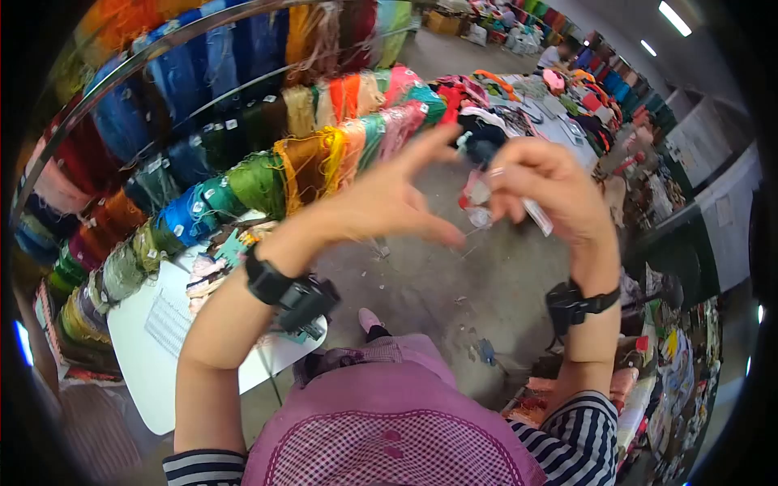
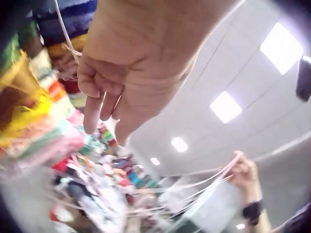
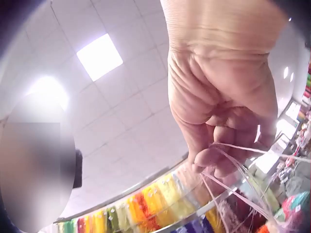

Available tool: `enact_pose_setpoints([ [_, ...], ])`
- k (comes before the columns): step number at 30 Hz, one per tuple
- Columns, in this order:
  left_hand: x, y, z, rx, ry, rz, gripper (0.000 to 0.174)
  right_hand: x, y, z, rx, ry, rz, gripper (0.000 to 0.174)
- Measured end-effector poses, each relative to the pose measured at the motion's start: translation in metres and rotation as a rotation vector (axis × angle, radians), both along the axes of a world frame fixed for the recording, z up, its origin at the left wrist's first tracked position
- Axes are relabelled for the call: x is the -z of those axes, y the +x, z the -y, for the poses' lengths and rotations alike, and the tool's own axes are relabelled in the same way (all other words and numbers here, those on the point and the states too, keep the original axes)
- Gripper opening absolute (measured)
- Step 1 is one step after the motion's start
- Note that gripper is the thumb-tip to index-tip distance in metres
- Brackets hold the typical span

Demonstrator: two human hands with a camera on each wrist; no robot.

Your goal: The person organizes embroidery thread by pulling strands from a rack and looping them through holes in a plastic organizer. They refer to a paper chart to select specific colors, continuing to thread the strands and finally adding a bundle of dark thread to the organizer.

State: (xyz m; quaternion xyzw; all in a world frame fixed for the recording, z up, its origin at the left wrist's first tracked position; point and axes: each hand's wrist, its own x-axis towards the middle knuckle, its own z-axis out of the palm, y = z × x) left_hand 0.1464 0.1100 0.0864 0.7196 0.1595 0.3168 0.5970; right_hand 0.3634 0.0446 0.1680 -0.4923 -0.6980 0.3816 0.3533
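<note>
My left hand (image 1: 377, 202) is raised in front of me, blurred, its thumb and index finger spread wide apart. In the left wrist view its other fingers (image 2: 95, 109) bend downward. Opposite it, my right hand (image 1: 555, 190) is lifted with the fingertips drawn together. Between those fingertips it pinches thin pale pink threads (image 3: 245, 194), which fan out in several loose strands. The left wrist view shows these strands slanting down from the right hand toward the left. A pale cord (image 2: 63, 24) passes beside the left hand.
Racks of colourful yarn hanks (image 1: 251, 186) curve along the left. A white table (image 1: 142, 385) with a printed sheet (image 1: 170, 320) stands at lower left. Farther off, a long table (image 1: 559, 134) carries yarn, with a person (image 1: 555, 57) beside it. Piled materials (image 1: 673, 364) lie at right.
</note>
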Motion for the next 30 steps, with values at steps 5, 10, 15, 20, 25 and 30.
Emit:
enact_pose_setpoints([
  [5,0.024,-0.028,0.013,-0.005,-0.241,-0.221,0.027,-0.001,-0.022,-0.034,-0.434,-0.335,-0.447,0.016],
  [10,0.076,-0.167,-0.004,-0.895,0.16,-0.597,0.045,0.043,0.011,-0.087,-0.26,-0.079,0.318,0.016],
  [15,0.08,-0.261,0.019,-1.29,0.315,-1.058,0.033,0.069,-0.001,-0.136,-0.286,0.066,0.333,0.014],
  [20,0.115,-0.339,0.037,-1.335,0.081,-0.946,0.033,0.092,0.002,-0.198,-0.095,0.213,0.233,0.012],
  [25,0.151,-0.38,0.088,-1.624,0.405,-0.89,0.026,0.101,0.086,-0.285,0.216,0.396,0.47,0.013],
  [30,0.16,-0.327,0.122,-1.458,-0.429,-0.418,0.038,0.106,-0.003,-0.25,0.265,0.516,-0.182,0.021],
])
